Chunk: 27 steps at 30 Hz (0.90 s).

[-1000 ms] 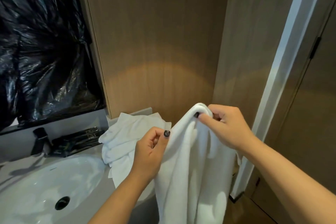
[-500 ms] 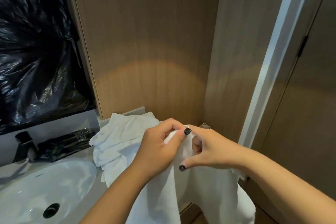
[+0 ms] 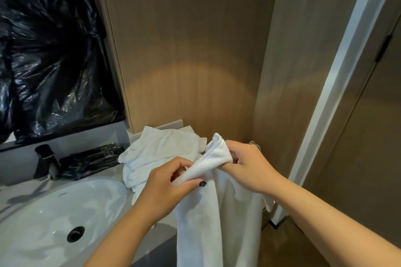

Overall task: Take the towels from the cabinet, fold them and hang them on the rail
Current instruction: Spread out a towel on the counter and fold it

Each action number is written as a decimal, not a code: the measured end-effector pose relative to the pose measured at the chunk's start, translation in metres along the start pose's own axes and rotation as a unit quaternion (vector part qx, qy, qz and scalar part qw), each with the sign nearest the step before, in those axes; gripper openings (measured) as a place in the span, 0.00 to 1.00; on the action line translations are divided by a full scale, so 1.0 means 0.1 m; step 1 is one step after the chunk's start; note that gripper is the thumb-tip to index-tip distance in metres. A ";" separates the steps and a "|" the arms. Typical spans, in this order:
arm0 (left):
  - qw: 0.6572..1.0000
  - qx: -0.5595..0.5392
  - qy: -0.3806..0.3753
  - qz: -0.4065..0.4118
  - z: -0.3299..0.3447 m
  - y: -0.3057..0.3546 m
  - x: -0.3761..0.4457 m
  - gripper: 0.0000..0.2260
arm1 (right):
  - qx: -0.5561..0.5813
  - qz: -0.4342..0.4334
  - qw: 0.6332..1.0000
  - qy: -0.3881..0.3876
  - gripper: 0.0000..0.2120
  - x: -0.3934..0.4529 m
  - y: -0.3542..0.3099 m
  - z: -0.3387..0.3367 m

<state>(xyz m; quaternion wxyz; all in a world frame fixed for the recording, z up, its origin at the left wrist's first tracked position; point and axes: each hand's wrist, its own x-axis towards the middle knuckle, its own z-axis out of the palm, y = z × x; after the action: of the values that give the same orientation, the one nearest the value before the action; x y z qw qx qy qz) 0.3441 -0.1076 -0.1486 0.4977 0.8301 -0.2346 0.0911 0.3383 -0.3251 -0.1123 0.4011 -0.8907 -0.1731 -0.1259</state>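
A person's left hand (image 3: 167,182) pinched the top edge of a white towel (image 3: 214,212) between thumb and curled fingers, while the right hand (image 3: 249,167) gripped the same edge just beside it, knuckles up and fingers folded under the cloth. Both forearms reached in from the lower edge of the view. The towel hung from the hands past the counter's (image 3: 128,169) right end, its lower part cut off by the frame. A heap of white towels (image 3: 160,154) lay at the counter's back right corner, partly hidden behind the hands. The white sink (image 3: 43,223) was sunk into the counter's left part, showing only a dark drain (image 3: 75,233). A black faucet (image 3: 46,162) stood at the back edge beside dark packets (image 3: 93,160) too blurred to identify.
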 end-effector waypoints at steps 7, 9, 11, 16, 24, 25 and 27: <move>0.994 0.098 0.051 -0.022 -0.21 -0.62 -0.16 0.20 | 0.008 0.045 0.991 0.128 0.07 0.19 -0.03 -0.23; 0.993 0.070 0.076 -0.050 -0.27 -0.70 -0.19 0.19 | 0.018 0.067 0.984 0.163 0.07 0.26 -0.02 -0.31; 0.988 0.029 0.112 -0.103 -0.32 -0.71 -0.20 0.15 | 0.020 0.093 0.977 0.191 0.07 0.32 0.00 -0.35; 0.949 -0.115 0.213 -0.201 -0.51 -0.75 -0.14 0.07 | 0.044 0.166 0.957 0.234 0.09 0.48 0.08 -0.24; 0.841 -0.404 0.229 -0.278 -0.65 -0.64 -0.01 0.10 | 0.263 0.358 0.849 0.286 0.10 0.57 0.13 0.11; 0.840 -0.405 0.232 -0.277 -0.61 -0.61 0.03 0.10 | 0.293 0.377 0.834 0.278 0.12 0.56 0.13 0.17; 0.842 -0.397 0.240 -0.276 -0.51 -0.55 0.09 0.09 | 0.331 0.389 0.822 0.252 0.15 0.56 0.10 0.29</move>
<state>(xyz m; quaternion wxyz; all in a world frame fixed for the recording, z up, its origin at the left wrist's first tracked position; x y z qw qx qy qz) 0.3824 -0.0448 -0.1631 0.8298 0.5442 0.1150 0.0460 0.3958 -0.2974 -0.1178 0.7174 -0.6346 0.2636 -0.1144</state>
